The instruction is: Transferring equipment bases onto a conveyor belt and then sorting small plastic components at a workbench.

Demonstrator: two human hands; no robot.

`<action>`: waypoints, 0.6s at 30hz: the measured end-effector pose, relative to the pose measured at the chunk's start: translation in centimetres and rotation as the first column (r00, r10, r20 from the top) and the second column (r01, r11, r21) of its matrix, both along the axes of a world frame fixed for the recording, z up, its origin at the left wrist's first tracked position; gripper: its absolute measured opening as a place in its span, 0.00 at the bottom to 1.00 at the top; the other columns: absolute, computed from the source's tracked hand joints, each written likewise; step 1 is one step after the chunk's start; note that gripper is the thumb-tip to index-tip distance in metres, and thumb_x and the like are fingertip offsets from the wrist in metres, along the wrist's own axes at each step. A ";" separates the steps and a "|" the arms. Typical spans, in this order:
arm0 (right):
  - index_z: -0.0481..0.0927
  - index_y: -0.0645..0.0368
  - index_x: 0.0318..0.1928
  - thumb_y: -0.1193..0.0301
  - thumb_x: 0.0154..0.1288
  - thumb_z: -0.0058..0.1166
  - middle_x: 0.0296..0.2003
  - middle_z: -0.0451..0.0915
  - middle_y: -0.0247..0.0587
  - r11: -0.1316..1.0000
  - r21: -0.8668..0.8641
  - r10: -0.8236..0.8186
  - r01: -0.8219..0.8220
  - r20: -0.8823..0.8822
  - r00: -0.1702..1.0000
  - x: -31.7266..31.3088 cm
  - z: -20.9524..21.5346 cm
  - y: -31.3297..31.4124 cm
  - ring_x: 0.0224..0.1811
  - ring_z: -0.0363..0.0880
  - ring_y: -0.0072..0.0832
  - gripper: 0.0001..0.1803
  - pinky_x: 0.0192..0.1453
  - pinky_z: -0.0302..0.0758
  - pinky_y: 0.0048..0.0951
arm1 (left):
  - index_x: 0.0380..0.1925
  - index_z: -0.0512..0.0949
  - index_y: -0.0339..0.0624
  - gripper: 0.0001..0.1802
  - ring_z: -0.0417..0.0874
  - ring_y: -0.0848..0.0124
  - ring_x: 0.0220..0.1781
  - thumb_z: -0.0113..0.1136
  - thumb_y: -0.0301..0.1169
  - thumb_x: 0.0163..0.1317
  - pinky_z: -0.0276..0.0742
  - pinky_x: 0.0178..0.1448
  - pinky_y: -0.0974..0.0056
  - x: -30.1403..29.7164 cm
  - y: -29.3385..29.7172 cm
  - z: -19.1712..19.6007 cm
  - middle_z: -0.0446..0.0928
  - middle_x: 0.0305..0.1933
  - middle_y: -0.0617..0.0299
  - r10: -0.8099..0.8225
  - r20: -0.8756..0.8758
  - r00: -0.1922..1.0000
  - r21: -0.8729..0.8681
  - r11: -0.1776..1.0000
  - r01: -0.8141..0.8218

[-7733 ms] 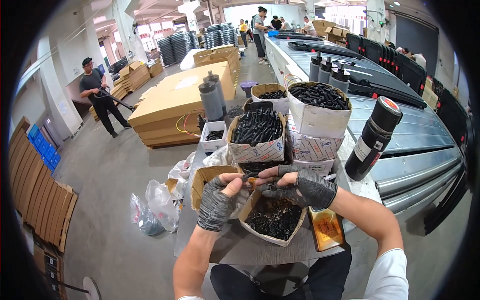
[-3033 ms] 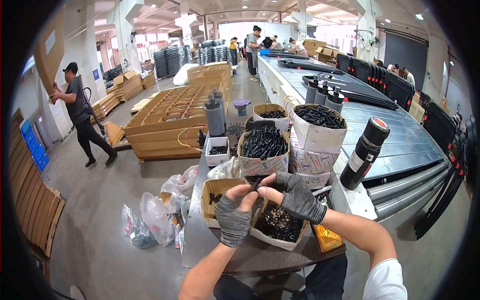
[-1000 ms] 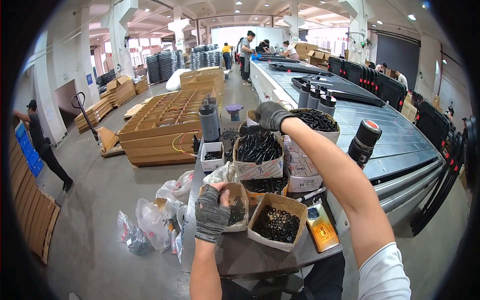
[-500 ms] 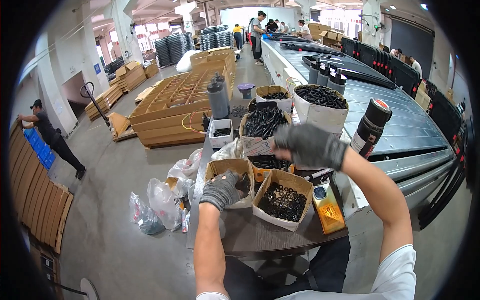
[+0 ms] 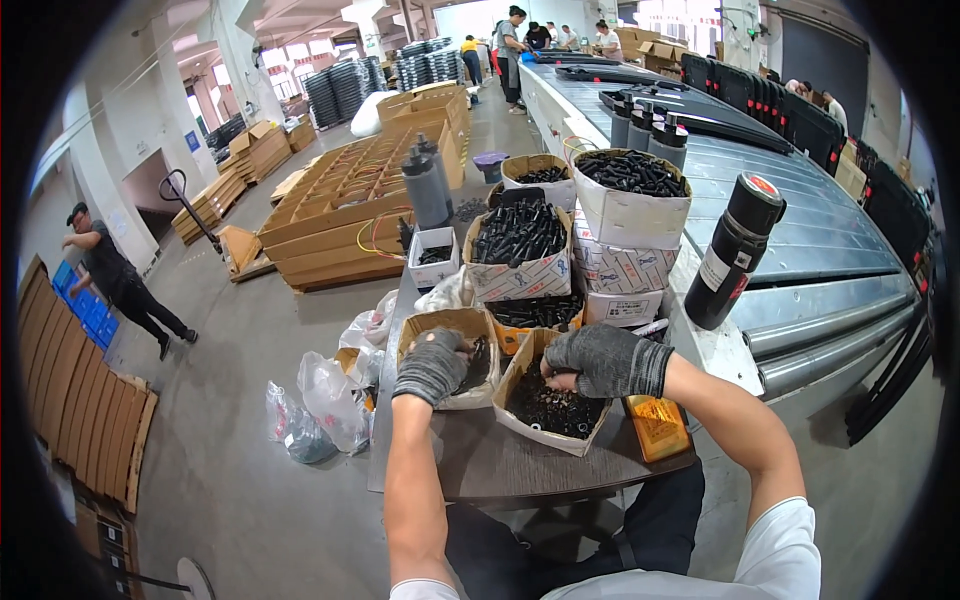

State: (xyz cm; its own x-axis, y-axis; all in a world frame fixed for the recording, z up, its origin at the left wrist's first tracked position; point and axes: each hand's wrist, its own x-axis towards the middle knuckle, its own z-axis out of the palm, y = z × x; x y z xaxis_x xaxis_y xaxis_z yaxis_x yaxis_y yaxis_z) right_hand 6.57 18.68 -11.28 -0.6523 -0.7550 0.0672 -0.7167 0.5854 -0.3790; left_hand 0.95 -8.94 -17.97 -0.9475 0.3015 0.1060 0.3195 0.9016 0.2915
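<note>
Both my hands wear dark grey fingerless gloves. My left hand [image 5: 435, 365] rests in the small open carton [image 5: 493, 380] on the left, its fingers curled over the dark contents. Inside the carton beside it lie many small black and brassy rings [image 5: 555, 408], like washers. Over that right-hand carton [image 5: 542, 434] my right hand [image 5: 612, 362] reaches in from the right, fingertips pinched together down at the rings. What either hand holds, if anything, is too small or hidden to make out.
Behind stand cartons of black bolt-like parts [image 5: 520, 235] and a fuller stacked carton [image 5: 632, 178]. A black bottle [image 5: 735, 255] stands at right, a yellow-orange phone [image 5: 658, 428] near the table edge. Plastic bags [image 5: 330, 400] lie left. A person [image 5: 115, 270] stands far left.
My right hand has come down and toward me from above the bolt cartons into the carton of rings. My left hand stays in its carton. The person at far left has turned.
</note>
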 end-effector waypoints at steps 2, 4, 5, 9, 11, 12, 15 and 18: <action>0.80 0.59 0.42 0.67 0.63 0.57 0.34 0.80 0.46 0.999 -0.054 -0.007 0.005 -0.025 1.000 -0.6 -0.2 -0.5 0.41 0.81 0.42 0.10 0.47 0.76 0.37 | 0.38 0.85 0.44 0.12 0.82 0.53 0.46 0.61 0.32 0.53 0.75 0.55 0.54 0.2 -1.0 0.1 0.82 0.40 0.51 0.003 -0.181 0.984 0.108 0.994 0.016; 0.80 0.60 0.41 0.67 0.64 0.57 0.33 0.79 0.46 0.980 -0.201 -0.017 -0.004 -0.098 0.995 -1.4 -0.3 -1.2 0.40 0.80 0.42 0.10 0.46 0.76 0.38 | 0.37 0.84 0.43 0.12 0.82 0.53 0.45 0.62 0.30 0.52 0.76 0.53 0.54 0.1 -1.3 0.0 0.83 0.38 0.51 -0.013 -0.155 0.988 0.234 0.971 0.049; 0.80 0.60 0.40 0.67 0.63 0.57 0.33 0.78 0.46 0.970 -0.243 -0.017 -0.018 -0.142 0.990 -1.6 -0.1 -1.7 0.40 0.80 0.42 0.10 0.45 0.75 0.39 | 0.37 0.84 0.42 0.11 0.83 0.54 0.45 0.61 0.29 0.52 0.77 0.52 0.55 0.2 -1.2 0.0 0.83 0.38 0.50 0.005 -0.159 0.987 0.268 0.963 0.038; 0.80 0.59 0.38 0.66 0.61 0.58 0.34 0.79 0.49 0.964 -0.266 -0.066 0.015 -0.182 0.981 -2.7 0.7 -4.6 0.40 0.80 0.46 0.10 0.46 0.74 0.42 | 0.36 0.81 0.42 0.10 0.83 0.51 0.43 0.61 0.28 0.53 0.78 0.49 0.53 0.4 0.0 0.1 0.82 0.36 0.49 0.046 -0.149 0.988 0.243 0.970 -0.009; 0.80 0.59 0.38 0.66 0.61 0.58 0.33 0.80 0.48 0.961 -0.277 -0.051 0.001 -0.171 0.984 -2.6 1.3 -5.8 0.40 0.80 0.46 0.10 0.46 0.74 0.42 | 0.37 0.81 0.42 0.10 0.82 0.49 0.46 0.61 0.32 0.55 0.77 0.52 0.50 -0.4 0.5 -0.7 0.82 0.38 0.46 -0.003 -0.086 0.996 0.368 0.929 0.034; 0.80 0.60 0.38 0.66 0.61 0.58 0.33 0.80 0.48 0.956 -0.294 -0.049 0.000 -0.160 0.986 -2.4 1.6 -6.4 0.40 0.80 0.45 0.10 0.46 0.74 0.42 | 0.37 0.81 0.42 0.10 0.82 0.49 0.46 0.61 0.32 0.55 0.77 0.52 0.50 -0.6 0.9 -1.2 0.82 0.38 0.46 0.018 -0.084 0.996 0.372 0.928 0.015; 0.80 0.60 0.38 0.68 0.60 0.59 0.32 0.79 0.47 0.940 -0.337 -0.013 -0.061 -0.214 0.977 -2.2 1.4 -5.9 0.39 0.80 0.45 0.09 0.45 0.74 0.40 | 0.39 0.82 0.39 0.14 0.82 0.48 0.47 0.60 0.34 0.56 0.77 0.53 0.50 -1.3 2.4 -1.3 0.80 0.43 0.43 -0.065 -0.013 0.998 0.077 0.995 0.066; 0.80 0.60 0.37 0.69 0.61 0.59 0.31 0.79 0.47 0.933 -0.355 -0.008 -0.068 -0.208 0.978 -1.6 1.5 -4.6 0.37 0.80 0.44 0.08 0.42 0.75 0.39 | 0.39 0.82 0.39 0.14 0.82 0.48 0.47 0.59 0.35 0.56 0.77 0.53 0.50 -1.2 2.6 -1.2 0.81 0.43 0.44 -0.047 -0.073 0.996 0.114 0.992 0.055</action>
